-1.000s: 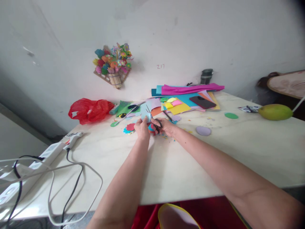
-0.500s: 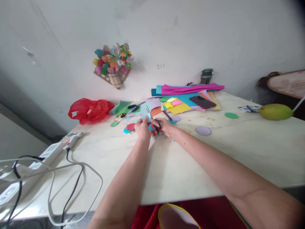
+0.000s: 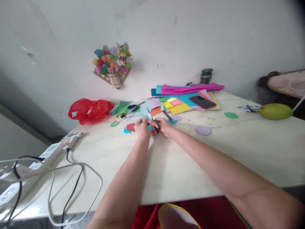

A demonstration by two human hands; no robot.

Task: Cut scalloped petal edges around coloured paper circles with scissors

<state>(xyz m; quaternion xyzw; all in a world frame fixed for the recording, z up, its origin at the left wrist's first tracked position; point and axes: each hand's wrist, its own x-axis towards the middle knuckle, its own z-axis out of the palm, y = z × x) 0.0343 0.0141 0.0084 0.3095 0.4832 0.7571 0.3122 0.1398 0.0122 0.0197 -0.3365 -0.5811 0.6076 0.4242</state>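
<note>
Two bare hands work close together over a pale, marbled desk, well back from its near edge. The left hand pinches a light blue paper piece; the right hand grips black-handled scissors, blades slightly parted beside the paper. Plain desktop stretches toward the near edge and rightward below a yellow-green fruit. A white power strip lines the left edge; colored sheets crowd the far edge. On the wall, a stick holder carries colorful flowers. A red plastic bag hides its contents.
</note>
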